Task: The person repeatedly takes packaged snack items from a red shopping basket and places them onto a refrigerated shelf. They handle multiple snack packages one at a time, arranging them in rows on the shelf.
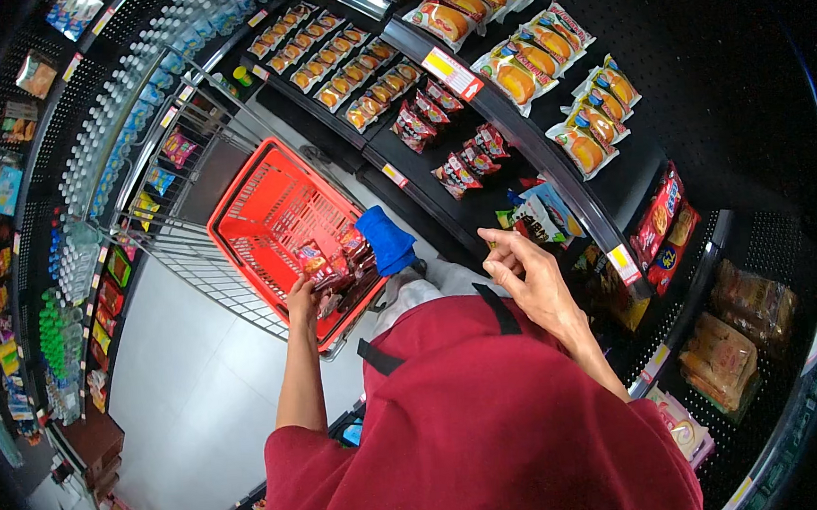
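My left hand (301, 304) reaches into a red plastic shopping basket (234, 196). Its fingertips meet the edge of a red snack packet (314, 260); whether they grip it, I cannot tell. More red packets (354, 241) lie beside that one, at the basket's near end. A metal wire shopping cart (196, 263) carries the basket. My right hand (535, 282) is raised in front of the shelf on the right, thumb and forefinger apart and nothing between them. Small red snack packets (456, 173) stand in rows on the shelf beyond it.
Blue fabric (386, 241) covers something at the basket's right corner. Bagged buns (520, 69) fill the upper right shelf, whose dark edge (513, 127) juts out near my right hand. Water bottles (121, 111) line the left shelves. Pale floor tiles (188, 356) lie left of me.
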